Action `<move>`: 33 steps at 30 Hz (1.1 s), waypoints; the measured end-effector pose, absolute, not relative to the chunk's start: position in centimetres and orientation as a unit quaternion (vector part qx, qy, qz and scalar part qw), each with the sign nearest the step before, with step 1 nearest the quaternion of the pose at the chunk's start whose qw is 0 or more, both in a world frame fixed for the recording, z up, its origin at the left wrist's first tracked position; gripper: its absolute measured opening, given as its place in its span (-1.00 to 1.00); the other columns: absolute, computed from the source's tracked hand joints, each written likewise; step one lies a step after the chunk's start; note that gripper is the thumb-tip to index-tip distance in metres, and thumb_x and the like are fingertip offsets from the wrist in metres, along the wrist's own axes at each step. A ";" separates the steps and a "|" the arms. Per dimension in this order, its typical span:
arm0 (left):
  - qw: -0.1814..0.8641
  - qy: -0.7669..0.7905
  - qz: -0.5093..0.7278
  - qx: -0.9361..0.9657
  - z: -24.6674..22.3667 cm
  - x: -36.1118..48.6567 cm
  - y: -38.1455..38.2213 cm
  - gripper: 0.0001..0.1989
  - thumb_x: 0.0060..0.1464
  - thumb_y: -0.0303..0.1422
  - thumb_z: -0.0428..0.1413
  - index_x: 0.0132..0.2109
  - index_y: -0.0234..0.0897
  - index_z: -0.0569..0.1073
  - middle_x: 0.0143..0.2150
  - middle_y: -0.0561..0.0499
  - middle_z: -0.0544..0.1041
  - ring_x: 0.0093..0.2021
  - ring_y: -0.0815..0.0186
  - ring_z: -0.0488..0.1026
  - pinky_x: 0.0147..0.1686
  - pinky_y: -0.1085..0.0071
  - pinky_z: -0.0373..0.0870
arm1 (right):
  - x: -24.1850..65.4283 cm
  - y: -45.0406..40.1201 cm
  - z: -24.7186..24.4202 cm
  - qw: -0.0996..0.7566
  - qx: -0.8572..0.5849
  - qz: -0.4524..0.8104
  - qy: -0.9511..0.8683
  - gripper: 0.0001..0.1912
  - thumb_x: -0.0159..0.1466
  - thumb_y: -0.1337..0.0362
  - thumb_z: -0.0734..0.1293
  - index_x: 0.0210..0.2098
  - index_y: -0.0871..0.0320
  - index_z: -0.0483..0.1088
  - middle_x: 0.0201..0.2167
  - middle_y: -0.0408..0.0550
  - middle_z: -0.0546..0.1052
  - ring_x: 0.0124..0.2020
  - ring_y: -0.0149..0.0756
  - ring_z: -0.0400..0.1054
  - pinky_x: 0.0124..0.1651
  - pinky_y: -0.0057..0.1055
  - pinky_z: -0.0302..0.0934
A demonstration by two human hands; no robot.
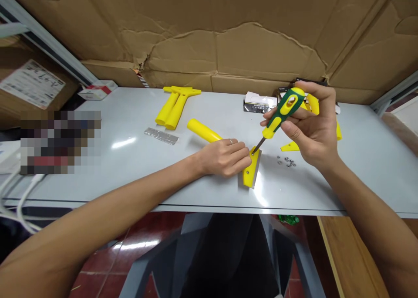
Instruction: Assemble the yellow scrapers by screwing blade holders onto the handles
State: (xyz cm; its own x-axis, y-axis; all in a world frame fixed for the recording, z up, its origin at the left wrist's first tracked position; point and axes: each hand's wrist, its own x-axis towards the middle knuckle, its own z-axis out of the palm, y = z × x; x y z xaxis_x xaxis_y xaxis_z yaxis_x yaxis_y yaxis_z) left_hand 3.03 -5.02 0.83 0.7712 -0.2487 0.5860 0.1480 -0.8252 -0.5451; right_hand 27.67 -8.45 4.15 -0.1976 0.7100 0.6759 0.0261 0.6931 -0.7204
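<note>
My left hand (225, 157) is closed round the neck of a yellow scraper (204, 130) that lies on the table, its head with a metal blade (256, 169) pointing right. A screw (247, 172) shows in the head. My right hand (313, 126) grips a green and yellow screwdriver (284, 110), tilted, its tip on the upper screw of the head. Several small loose screws (289, 160) lie to the right of the scraper. Two yellow handles (176, 108) rest at the back left, near a flat metal blade (161, 135).
Behind the table (107, 171) stands a large cardboard sheet (228, 41). A black and white package (259, 103) lies at the back. More yellow parts (290, 147) are partly behind my right hand. A small red and white box (98, 90) and white cables (24, 198) are at the left.
</note>
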 end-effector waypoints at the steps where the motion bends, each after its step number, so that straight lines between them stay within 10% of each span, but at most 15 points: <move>1: 0.293 0.028 -0.339 -0.894 0.8 3.1 -5.0 -0.62 0.41 -0.57 0.00 -0.42 -0.22 0.35 -0.47 0.05 0.49 -0.47 0.35 0.37 -0.47 0.39 0.32 | 27.7 -8.5 4.2 0.578 -0.263 0.289 -0.717 -0.37 0.33 0.02 0.57 0.27 -0.21 0.26 -0.08 -0.12 0.66 -0.06 -0.13 0.65 -0.05 -0.07 0.67; 16: 0.324 0.061 -0.325 -0.886 1.2 3.4 -5.8 -0.65 0.38 -0.56 0.05 -0.42 -0.22 0.34 -0.47 0.04 0.47 -0.49 0.34 0.36 -0.49 0.39 0.28 | 27.0 -8.6 2.8 0.632 -0.350 0.029 -0.691 -0.25 0.10 -0.11 0.69 0.14 -0.20 0.33 -0.10 -0.10 0.44 -0.43 -0.39 0.34 -0.63 -0.46 0.11; 23: 0.327 0.038 -0.336 -0.883 1.2 3.3 -5.6 -0.66 0.39 -0.56 0.06 -0.41 -0.23 0.34 -0.47 0.06 0.46 -0.48 0.37 0.36 -0.49 0.40 0.29 | 27.2 -9.0 3.3 0.591 -0.341 0.162 -0.713 -0.48 0.43 -0.05 0.44 0.30 -0.23 0.27 -0.20 -0.11 0.52 -0.31 -0.27 0.51 -0.57 -0.45 0.37; 33: 0.304 0.019 -0.336 -0.891 1.0 3.2 -5.4 -0.68 0.41 -0.58 0.03 -0.37 -0.27 0.41 -0.45 0.04 0.53 -0.45 0.36 0.45 -0.46 0.40 0.37 | 27.0 -9.5 3.5 0.625 -0.336 0.215 -0.671 -0.19 0.24 -0.03 0.62 0.36 -0.25 0.25 -0.31 -0.21 0.57 -0.50 -0.32 0.44 -0.62 -0.40 0.36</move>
State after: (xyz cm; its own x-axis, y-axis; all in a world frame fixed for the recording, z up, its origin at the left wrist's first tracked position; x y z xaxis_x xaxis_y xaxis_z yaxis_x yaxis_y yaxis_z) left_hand 3.23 -5.40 1.05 0.7732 -0.2381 0.5878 0.1708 -0.8145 -0.5545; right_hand 26.97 -9.50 3.55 0.0068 0.7193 0.6947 0.1820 0.6822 -0.7081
